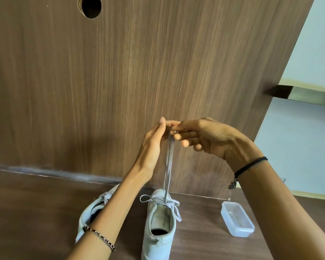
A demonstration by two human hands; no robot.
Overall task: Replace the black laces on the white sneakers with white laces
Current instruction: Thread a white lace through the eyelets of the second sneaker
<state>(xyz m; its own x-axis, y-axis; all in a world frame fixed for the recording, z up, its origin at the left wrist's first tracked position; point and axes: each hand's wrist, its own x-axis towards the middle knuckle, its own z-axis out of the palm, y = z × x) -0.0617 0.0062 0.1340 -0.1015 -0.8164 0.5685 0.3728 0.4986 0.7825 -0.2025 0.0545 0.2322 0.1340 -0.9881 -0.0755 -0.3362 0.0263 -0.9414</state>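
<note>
Two white sneakers stand on the brown table. The right sneaker (159,228) points away from me with a white lace (168,164) threaded through it. Both lace ends are pulled straight up from the shoe. My left hand (154,141) and my right hand (204,136) meet high above the shoe and pinch the lace ends together at the top. The left sneaker (94,209) lies behind my left forearm, partly hidden, also with a white lace. No black lace is in view.
A clear plastic container (237,219) without a lid sits on the table to the right of the sneakers. A wooden panel (120,81) with a round hole (91,6) rises behind the table. A white wall lies at the right.
</note>
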